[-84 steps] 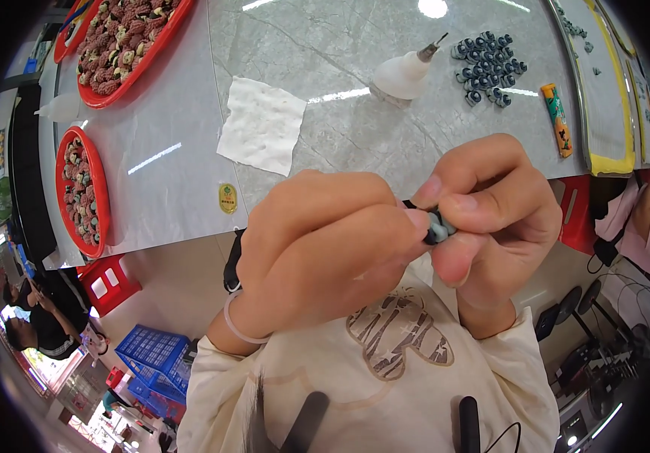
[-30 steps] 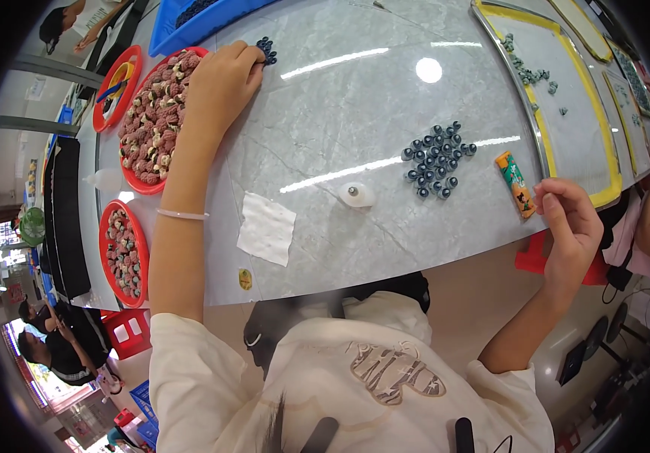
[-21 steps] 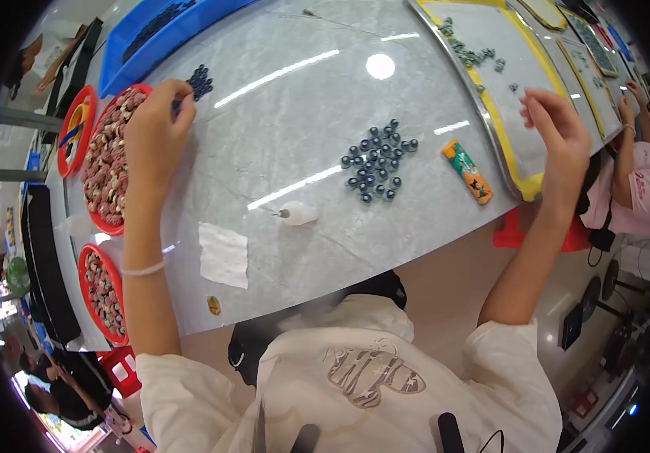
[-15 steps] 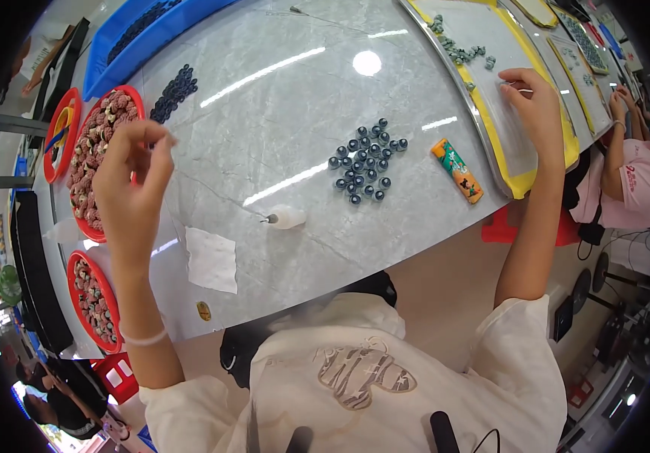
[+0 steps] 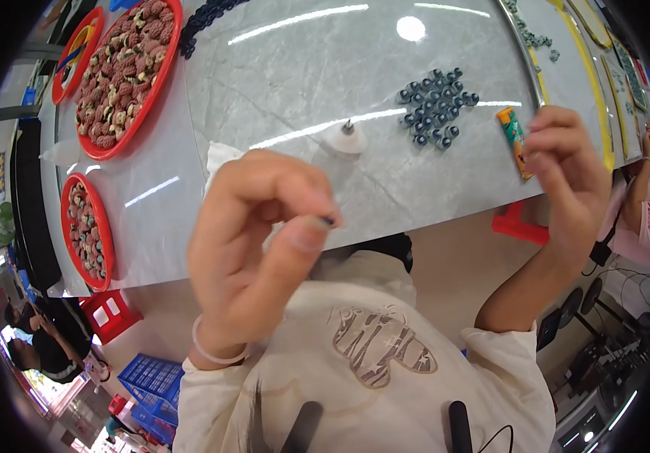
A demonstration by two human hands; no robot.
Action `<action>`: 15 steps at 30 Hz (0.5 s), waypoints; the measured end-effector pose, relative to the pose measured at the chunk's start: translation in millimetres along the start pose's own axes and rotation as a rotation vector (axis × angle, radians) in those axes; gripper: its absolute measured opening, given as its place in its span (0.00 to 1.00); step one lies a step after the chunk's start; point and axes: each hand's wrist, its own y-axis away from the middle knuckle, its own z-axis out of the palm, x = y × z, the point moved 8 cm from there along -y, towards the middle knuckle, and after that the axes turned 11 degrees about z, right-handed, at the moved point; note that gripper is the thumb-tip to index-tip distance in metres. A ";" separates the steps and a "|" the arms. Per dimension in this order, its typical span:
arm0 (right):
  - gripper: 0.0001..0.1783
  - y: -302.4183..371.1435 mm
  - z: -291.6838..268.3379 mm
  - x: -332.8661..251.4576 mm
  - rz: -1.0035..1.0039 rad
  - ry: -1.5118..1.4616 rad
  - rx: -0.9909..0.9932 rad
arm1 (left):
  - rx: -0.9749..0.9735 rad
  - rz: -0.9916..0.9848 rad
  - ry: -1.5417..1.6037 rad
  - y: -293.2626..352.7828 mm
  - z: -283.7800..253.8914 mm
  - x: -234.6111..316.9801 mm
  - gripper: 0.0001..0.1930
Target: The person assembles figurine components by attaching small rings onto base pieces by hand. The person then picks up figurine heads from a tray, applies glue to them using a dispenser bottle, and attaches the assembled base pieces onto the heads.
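Close to the camera, my left hand (image 5: 253, 249) is raised over the table's front edge. Its thumb and forefinger pinch a small dark blue piece (image 5: 328, 220), mostly hidden by the fingertips. My right hand (image 5: 566, 170) hangs by the table's right end, its fingers curled toward the thumb; whatever may lie between them cannot be made out. Just left of it lies an orange and green tube-shaped pack (image 5: 513, 140). A cluster of small, round, dark blue pieces with pale tops (image 5: 436, 106) stands on the table. Behind my left hand is a small white bottle with a metal tip (image 5: 347, 140).
At left are a large red basket of pinkish knobbly pieces (image 5: 172, 60) and a smaller red basket (image 5: 107, 257). A dark blue pile (image 5: 208, 19) lies at the back. A yellow-edged tray (image 5: 593, 75) holds green pieces at right. Another person's pink sleeve (image 5: 645, 219) shows beyond it.
My left hand has come from beside the large red basket toward me, now with a dark blue piece pinched. My right hand has left the tray, moving nearer. The whole view has shifted.
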 end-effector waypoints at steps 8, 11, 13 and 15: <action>0.12 31.3 85.4 -30.9 -0.159 -0.096 -0.291 | -0.090 0.034 -0.059 18.0 16.1 -4.8 0.07; 0.09 34.7 101.5 -41.0 -0.243 -0.302 -0.410 | -0.077 0.062 -0.089 24.1 15.6 -1.3 0.07; 0.09 36.8 104.1 -40.6 -0.227 -0.313 -0.449 | -0.041 0.074 -0.099 27.7 13.9 1.3 0.07; 0.08 39.4 107.5 -39.9 -0.213 -0.323 -0.490 | -0.043 0.073 -0.120 30.1 12.1 0.5 0.06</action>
